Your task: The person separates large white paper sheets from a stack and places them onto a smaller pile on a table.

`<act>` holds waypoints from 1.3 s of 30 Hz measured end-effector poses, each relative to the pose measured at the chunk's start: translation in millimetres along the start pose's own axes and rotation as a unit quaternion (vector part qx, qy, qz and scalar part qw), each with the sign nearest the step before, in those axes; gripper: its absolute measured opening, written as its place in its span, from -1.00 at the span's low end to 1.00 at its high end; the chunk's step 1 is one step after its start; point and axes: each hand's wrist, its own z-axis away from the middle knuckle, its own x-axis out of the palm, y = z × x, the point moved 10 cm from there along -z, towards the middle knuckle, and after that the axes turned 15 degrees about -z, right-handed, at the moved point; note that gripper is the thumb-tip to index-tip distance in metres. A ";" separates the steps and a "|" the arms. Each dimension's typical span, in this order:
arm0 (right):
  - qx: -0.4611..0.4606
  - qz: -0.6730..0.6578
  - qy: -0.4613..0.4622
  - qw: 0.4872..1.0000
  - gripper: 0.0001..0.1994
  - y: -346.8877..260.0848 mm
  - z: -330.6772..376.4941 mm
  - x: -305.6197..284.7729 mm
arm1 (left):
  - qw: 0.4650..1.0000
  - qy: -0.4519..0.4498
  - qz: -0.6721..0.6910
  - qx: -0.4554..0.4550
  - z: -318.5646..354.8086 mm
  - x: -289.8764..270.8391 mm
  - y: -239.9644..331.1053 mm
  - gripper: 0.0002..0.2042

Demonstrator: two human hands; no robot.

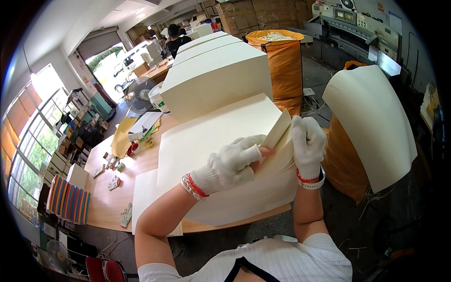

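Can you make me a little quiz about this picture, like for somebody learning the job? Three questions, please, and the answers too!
1. Pick one. What is the left hand touching?
A) a fan
B) pale sheets
C) a red chair

2. True or false? The right hand is bare, with no glove on it.

3. Fill in the colour. In the picture, the tall bag just to the right of the big pale stack is ____.

Key:
1. B, the pale sheets.
2. False: it wears a white knitted glove.
3. Orange.
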 end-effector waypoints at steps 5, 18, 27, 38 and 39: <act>-0.006 0.007 0.015 1.000 -0.68 2.0 0.8 -2.5 | 0.997 0.079 -0.010 0.017 0.6 -10.6 4.9 -0.65; -0.015 0.007 0.005 1.000 -0.67 -2.5 -0.3 -0.1 | 0.997 0.051 -0.014 0.052 -2.3 -3.4 2.0 -0.64; -0.008 -0.002 0.004 1.000 -0.70 -0.6 0.4 -1.8 | 0.995 0.100 0.003 0.024 0.2 -7.3 -0.6 -0.66; -0.001 0.007 0.018 1.000 -0.71 2.3 2.0 -3.6 | 0.996 0.055 0.018 0.065 -1.1 -3.5 0.3 -0.65; -0.001 0.005 0.018 1.000 -0.71 2.1 2.3 -3.5 | 0.997 0.062 0.008 0.049 -0.9 -4.6 -0.2 -0.64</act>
